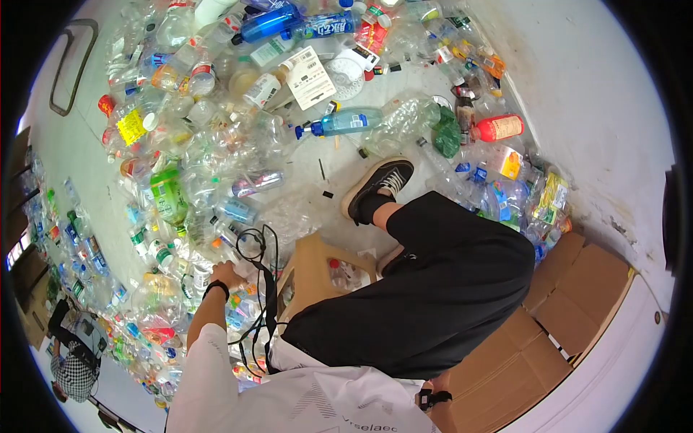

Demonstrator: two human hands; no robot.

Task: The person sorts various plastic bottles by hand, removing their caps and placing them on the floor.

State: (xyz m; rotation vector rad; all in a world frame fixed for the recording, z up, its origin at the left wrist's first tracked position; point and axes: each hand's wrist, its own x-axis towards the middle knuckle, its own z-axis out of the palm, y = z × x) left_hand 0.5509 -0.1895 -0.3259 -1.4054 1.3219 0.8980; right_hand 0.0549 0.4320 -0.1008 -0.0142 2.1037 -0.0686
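Observation:
My left hand (228, 276), with a black band at the wrist, reaches down into the plastic bottles beside the beige stool (310, 267). Its fingers are partly hidden, and I cannot make out whether they grip a bottle. Green-capped clear bottles (162, 254) lie just beyond it, and a large green-labelled bottle (168, 195) is farther up. Black cords (261, 289) hang right of this hand. My right hand is hidden; only the wrist with a dark strap (433, 398) shows near the bottom, by the cardboard.
Bottles cover much of the floor ahead and left. A blue bottle (346, 122) lies beyond my shoe (382, 184). Flattened cardboard (577, 296) is at the right, along the white wall (606, 108). Another person in a checkered top (73, 372) is at the lower left.

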